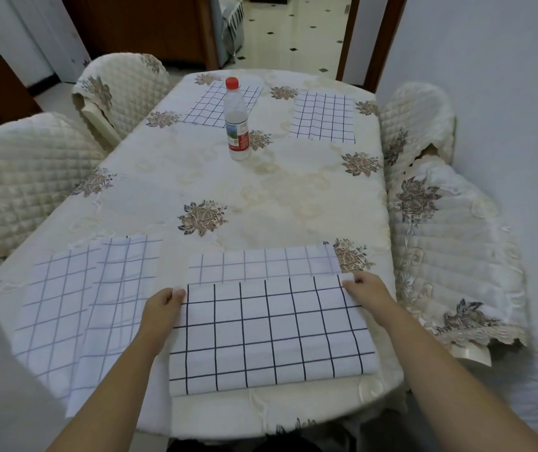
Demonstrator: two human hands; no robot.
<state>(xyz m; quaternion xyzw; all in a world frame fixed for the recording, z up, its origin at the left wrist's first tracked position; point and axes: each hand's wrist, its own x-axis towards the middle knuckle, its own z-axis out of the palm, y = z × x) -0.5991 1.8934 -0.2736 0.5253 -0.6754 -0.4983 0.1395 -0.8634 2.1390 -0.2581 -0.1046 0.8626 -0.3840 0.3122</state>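
Cream fabric with brown flower prints covers the oval surface (261,197), which stands among quilted chairs (26,177) in a white-walled room. Beyond the far edge a doorway (293,31) opens onto pale tiled floor. A red-capped bottle (237,120) stands upright toward the far edge, near two checked mats (323,119) (both lying flat). A spare cloth (81,308), also checked, lies at the near left edge. The checked cloth (270,334) lies at the near edge, right of centre, with its upper layer doubled over and stopping short of the lower layer's far border. The left hand (163,308) pinches the flap's left corner and the right hand (367,290) its right corner, fingers curled onto the fabric.
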